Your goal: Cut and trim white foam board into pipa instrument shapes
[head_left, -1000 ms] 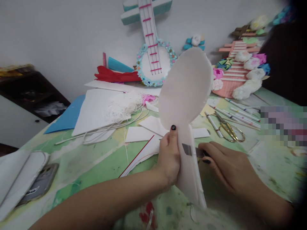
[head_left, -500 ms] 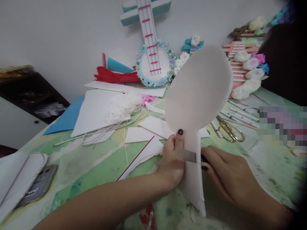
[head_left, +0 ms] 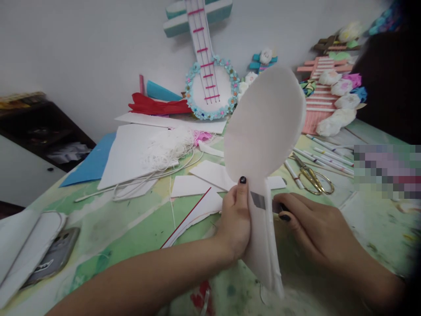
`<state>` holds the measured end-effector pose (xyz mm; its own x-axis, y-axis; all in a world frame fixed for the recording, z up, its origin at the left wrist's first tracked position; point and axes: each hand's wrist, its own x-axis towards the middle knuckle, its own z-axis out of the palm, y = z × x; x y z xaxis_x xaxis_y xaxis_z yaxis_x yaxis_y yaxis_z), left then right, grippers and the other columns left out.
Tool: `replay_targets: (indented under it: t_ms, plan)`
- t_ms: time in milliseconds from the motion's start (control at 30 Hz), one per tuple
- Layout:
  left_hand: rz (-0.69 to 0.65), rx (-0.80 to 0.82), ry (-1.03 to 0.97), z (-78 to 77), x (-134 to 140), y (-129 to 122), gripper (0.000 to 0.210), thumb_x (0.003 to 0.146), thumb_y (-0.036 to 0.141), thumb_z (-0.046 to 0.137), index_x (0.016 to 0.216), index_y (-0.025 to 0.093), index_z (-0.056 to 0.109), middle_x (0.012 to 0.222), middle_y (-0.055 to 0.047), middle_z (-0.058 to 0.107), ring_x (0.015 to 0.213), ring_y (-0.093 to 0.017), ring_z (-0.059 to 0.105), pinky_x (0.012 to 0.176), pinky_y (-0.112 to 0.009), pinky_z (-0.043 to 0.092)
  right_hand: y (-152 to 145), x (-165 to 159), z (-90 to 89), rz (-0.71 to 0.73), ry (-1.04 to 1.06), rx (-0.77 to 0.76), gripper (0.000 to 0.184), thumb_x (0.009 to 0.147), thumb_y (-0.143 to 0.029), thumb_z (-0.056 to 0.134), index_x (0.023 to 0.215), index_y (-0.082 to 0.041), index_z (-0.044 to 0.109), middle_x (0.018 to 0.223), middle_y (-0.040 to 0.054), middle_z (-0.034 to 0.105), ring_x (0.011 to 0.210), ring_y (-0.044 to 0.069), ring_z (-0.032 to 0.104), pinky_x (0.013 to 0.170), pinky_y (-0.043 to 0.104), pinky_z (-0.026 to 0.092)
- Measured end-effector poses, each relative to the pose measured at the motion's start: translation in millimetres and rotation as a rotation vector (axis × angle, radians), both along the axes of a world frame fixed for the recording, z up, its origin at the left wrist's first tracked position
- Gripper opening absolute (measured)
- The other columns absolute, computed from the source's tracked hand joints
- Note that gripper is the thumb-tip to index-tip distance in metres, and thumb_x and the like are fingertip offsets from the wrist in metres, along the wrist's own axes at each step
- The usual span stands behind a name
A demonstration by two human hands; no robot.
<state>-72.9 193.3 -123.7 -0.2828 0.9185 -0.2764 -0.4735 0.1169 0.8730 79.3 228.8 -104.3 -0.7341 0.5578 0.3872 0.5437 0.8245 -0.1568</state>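
Green table [head_left: 131, 219], pale wall [head_left: 82, 52]. I have left hand [head_left: 235, 219] gripping white cutout [head_left: 265, 127] by the stem [head_left: 259, 245], right hand [head_left: 315, 224] holding a knife [head_left: 258, 201], its blade [head_left: 256, 200] at the stem.

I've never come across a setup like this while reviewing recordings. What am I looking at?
There's no machine here, just one person's bare hands. The view comes from a camera worn on the head, looking forward and down. The left hand holds up a white piece, rounded on top and narrower below. The right hand holds a grey blade at the narrow part. On the green-patterned table lie white sheets, tangled cord, scissors, pens and a phone. Behind stands a stringed model trimmed with blue flowers.
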Motion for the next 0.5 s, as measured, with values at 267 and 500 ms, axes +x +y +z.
replay_targets:
  t_ms: [267,500]
  plan:
    - [-0.034,0.049,0.159,0.3,-6.5,-1.8,0.045,0.076,0.059,0.054,0.084,0.016,0.060,0.075,-0.005,0.064,0.070,-0.017,0.057,0.067,-0.028,0.045,0.6,1.2,-1.9,-0.001,0.025,-0.002,0.025,0.096,-0.031,0.028,0.101,-0.019,0.050,0.076,0.0044,0.060,0.059,0.017,0.057,0.052,0.027,0.039]
    - [-0.072,0.020,0.195,-1.6,-3.0,0.6,0.048,0.079,0.064,0.047,0.081,0.017,0.056,0.075,-0.004,0.061,0.072,-0.016,0.055,0.066,-0.026,0.044,-4.4,-3.5,-3.2,0.004,0.047,0.034,0.022,0.095,-0.030,0.030,0.095,-0.020,0.049,0.076,0.0054,0.060,0.060,0.017,0.057,0.052,0.027,0.041]
